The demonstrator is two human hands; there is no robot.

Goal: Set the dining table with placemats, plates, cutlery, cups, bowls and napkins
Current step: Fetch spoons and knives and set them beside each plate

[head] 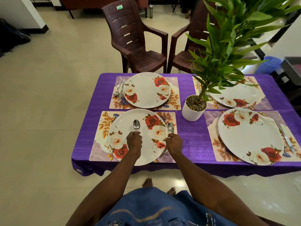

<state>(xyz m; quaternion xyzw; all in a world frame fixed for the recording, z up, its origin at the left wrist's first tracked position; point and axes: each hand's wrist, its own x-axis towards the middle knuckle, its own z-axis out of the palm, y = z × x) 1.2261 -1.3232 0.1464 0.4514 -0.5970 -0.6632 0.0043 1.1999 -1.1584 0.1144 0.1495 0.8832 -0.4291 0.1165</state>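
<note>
Gripping a spoon (pixel 136 125) by its handle, the left hand (pixel 134 141) holds it bowl-up over the middle of the near-left plate (pixel 138 136), fingers curled tight round the stem. Right hand (pixel 174 142) sits at that plate's right edge, fingers curled and pinching more cutlery (pixel 170 127) — looks like another spoon's bowl showing past the knuckles, though how many pieces is hard to tell. That rose-patterned plate rests on a floral placemat (pixel 104 128), on the purple tablecloth (pixel 190 137). Over to the near right, a second plate (pixel 249 136) on its mat, a knife (pixel 287 141) lying along its right side. Centre of the table, a white pot (pixel 192 112) with a leafy green plant (pixel 228 43). Farther back on the left, a third plate (pixel 147 90) with a spoon and knife (pixel 120 90) laid to its left. Back right, a fourth plate (pixel 236 97), partly hidden by leaves. Beyond the table stand two brown plastic chairs (pixel 135 39).
</note>
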